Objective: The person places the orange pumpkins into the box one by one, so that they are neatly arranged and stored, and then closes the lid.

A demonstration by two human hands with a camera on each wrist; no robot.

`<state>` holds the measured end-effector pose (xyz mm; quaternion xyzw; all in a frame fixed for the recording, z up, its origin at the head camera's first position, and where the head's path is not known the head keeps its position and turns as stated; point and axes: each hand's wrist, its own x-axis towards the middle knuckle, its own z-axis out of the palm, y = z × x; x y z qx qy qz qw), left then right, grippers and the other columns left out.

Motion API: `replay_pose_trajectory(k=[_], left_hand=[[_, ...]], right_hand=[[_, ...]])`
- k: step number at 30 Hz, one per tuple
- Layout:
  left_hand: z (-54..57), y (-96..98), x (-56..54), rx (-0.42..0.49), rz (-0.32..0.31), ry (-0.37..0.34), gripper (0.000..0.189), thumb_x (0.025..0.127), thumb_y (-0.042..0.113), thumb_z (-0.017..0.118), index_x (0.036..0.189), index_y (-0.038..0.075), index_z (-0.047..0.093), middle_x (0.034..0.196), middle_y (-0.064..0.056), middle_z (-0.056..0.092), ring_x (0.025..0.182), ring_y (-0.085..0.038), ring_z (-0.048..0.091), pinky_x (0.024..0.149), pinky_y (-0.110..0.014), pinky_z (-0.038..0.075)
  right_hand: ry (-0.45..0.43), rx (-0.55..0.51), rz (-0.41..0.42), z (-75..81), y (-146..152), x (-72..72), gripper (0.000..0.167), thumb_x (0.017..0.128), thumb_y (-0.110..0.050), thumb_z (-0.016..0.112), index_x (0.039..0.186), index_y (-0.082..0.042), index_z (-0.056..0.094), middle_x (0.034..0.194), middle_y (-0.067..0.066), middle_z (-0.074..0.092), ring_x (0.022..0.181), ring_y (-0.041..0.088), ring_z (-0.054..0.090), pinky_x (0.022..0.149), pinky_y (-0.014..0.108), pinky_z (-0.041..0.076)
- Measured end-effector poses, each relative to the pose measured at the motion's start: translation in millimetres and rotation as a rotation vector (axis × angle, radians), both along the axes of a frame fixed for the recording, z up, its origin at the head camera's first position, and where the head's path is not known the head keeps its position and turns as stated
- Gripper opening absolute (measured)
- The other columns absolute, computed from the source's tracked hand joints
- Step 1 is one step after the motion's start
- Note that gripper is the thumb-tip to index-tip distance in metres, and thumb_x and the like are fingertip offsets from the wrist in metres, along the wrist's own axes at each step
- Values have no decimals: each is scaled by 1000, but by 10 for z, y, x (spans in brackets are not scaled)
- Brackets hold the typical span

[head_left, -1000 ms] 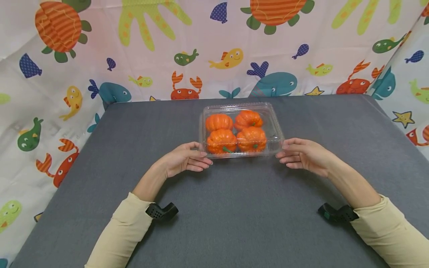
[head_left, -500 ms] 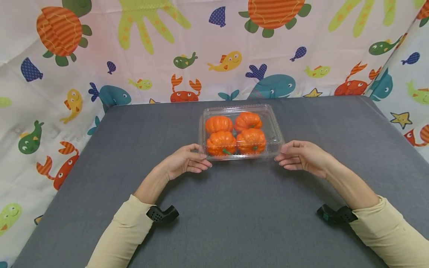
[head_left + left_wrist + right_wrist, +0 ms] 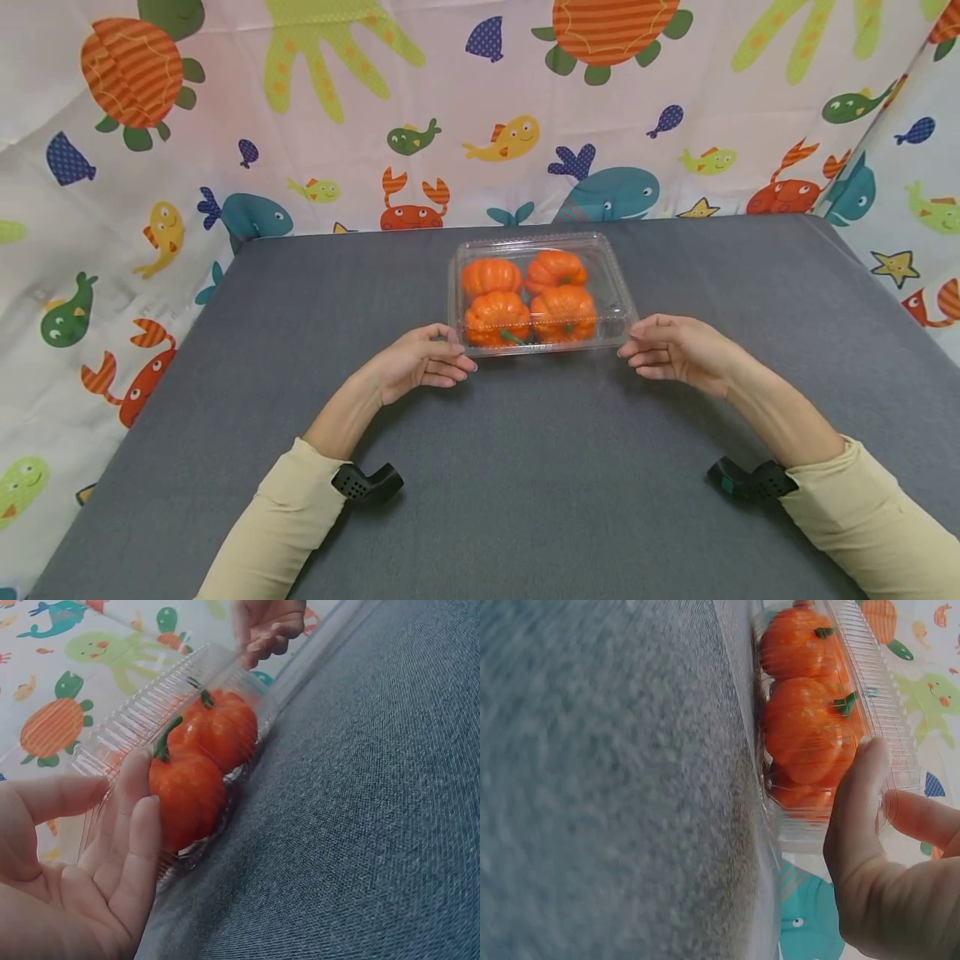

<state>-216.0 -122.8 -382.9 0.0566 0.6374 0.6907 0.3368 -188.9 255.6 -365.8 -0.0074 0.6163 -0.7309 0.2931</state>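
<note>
A clear plastic clamshell container (image 3: 618,292) sits near the back of the grey table, its lid down. Inside it are several small orange pumpkins (image 3: 497,319) with green stems, in two rows. My left hand (image 3: 420,360) pinches the container's near left corner between thumb and fingers. At the near right corner, my right hand (image 3: 686,352) pinches the edge in the same way. In the left wrist view the thumb and fingers of the left hand (image 3: 90,877) lie along the ridged lid edge. The right wrist view has the right hand (image 3: 892,892) at the container's opposite end.
Grey cloth covers the table (image 3: 540,483). Behind it and at both sides hangs a white curtain (image 3: 465,92) printed with sea animals. A black wrist camera (image 3: 367,483) sits on the left sleeve, another black camera (image 3: 750,481) on the right.
The whole head view has shifted slightly. Both hands keep their hold on the container's near corners, and the pumpkins stay in the same arrangement.
</note>
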Motion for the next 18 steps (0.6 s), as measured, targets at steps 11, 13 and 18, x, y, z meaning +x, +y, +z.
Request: replay_pose_trajectory(k=[11,13,18], left_hand=[[-12,-59,-46,-30,-54,-22,14,99,16,51,108,6,50,92,-7,70,81,-18,68,69,-30,55],[-28,-82,-63,-46,-54,-17,16,99,17,51,111,6,51,94,-8,70,83,-19,68,70,-31,55],[-61,-128,-92,-120,-17,66,25,100,20,50,118,4,50,97,-9,69,85,-20,68,72,-32,55]], right_hand=[[-11,34,24,-36,74,-40,15,101,-16,49,106,-5,57,93,8,67,80,17,65,75,32,54],[1,58,32,-52,96,-41,15,101,-17,49,107,-5,56,94,8,66,81,17,64,77,34,54],[87,179,42,-80,177,-47,24,101,-23,49,117,-6,51,102,8,65,87,17,64,80,36,53]])
